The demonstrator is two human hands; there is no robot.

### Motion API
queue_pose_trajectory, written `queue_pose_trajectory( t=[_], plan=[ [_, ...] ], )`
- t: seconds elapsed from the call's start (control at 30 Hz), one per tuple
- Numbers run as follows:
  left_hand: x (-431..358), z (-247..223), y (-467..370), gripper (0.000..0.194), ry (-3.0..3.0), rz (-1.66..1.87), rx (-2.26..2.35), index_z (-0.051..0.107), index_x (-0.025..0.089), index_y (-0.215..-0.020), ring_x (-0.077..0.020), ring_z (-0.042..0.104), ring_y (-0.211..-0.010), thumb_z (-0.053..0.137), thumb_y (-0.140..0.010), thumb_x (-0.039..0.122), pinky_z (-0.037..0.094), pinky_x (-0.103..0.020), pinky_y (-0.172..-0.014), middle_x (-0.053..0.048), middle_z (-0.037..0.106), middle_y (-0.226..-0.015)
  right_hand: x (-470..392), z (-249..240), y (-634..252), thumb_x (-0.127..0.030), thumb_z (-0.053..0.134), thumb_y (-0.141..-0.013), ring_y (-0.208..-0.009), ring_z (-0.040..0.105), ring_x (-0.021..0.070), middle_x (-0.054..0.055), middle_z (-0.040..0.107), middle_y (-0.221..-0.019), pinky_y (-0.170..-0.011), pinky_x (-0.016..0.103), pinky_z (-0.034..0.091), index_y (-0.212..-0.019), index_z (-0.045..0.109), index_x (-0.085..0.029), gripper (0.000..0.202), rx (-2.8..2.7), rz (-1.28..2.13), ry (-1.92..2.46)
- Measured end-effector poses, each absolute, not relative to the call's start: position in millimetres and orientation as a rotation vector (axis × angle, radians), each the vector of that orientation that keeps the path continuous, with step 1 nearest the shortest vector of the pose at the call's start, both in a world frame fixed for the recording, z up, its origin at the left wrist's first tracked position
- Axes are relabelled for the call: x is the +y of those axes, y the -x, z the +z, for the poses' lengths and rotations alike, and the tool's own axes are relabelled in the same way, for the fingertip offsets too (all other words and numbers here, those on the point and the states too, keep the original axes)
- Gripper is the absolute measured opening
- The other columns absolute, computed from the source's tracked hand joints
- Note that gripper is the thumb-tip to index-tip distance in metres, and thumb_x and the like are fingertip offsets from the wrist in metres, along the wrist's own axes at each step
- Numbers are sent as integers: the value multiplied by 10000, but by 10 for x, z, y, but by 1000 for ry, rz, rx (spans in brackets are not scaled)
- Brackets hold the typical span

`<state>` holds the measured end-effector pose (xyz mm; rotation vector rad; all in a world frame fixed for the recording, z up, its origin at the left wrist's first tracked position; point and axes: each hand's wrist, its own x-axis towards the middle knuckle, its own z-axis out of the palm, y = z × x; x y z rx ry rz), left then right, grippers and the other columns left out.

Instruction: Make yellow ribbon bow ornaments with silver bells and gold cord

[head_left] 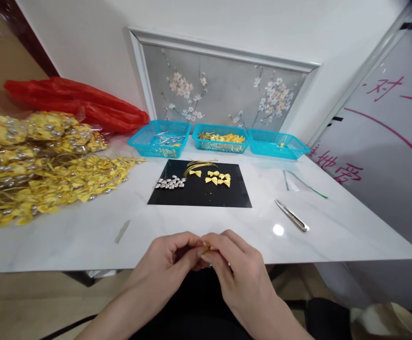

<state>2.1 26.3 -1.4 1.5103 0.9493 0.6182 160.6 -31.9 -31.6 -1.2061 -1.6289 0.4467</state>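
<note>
My left hand (170,259) and my right hand (237,259) meet at the front edge of the white table, fingertips pinched together. Between them a small yellow piece (208,245) shows, mostly hidden by the fingers. Beyond the hands lies a black mat (192,197). On it are silver beads (170,182) at the left, several yellow bows (211,180) at the right, and thin gold-coloured strands (201,164) along the back edge.
Three blue baskets (142,150) line the wall. Yellow garlands (81,182) and a red bag (74,104) fill the left. At the right lie small scissors (293,216) and a clear bag with a green edge (298,182). A tape strip (122,232) is front left.
</note>
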Motion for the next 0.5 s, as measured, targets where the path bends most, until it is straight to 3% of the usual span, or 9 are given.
queue_pose_trajectory(
  t=[0.13, 0.27, 0.37, 0.5],
  plan=[
    [273, 12, -28, 195, -1484, 607, 948, 786, 223, -778, -199, 709, -782, 654, -884, 318, 562, -283, -751, 0, 773, -752, -307, -343, -1542, -78, 498, -985, -728, 666, 128, 21, 628, -849, -680, 220, 574, -1006, 736, -216, 276, -1509, 562, 1094],
    [271, 8, -41, 206, -1499, 620, 958, 768, 216, -756, -188, 679, -751, 651, -894, 315, 535, -276, -723, 1, 751, -735, -292, -358, -1474, -115, 497, -997, -678, 612, 118, 12, 597, -851, -620, 219, 554, -923, 680, -220, 224, -1408, 556, 1110],
    [273, -33, -34, 204, -1488, 619, 955, 745, 212, -759, -180, 670, -727, 652, -904, 322, 520, -272, -706, 10, 711, -702, -288, -328, -1479, -161, 543, -995, -768, 619, 133, 25, 606, -902, -636, 223, 532, -839, 636, -220, 191, -1309, 523, 1094],
    [300, -71, 16, 265, -1469, 631, 968, 674, 218, -778, -175, 646, -739, 648, -937, 429, 498, -273, -709, 18, 670, -719, -250, -269, -1592, -298, 575, -1035, -687, 615, 111, -23, 638, -834, -613, 222, 535, -878, 598, -248, 167, -979, 820, 925]
  ],
)
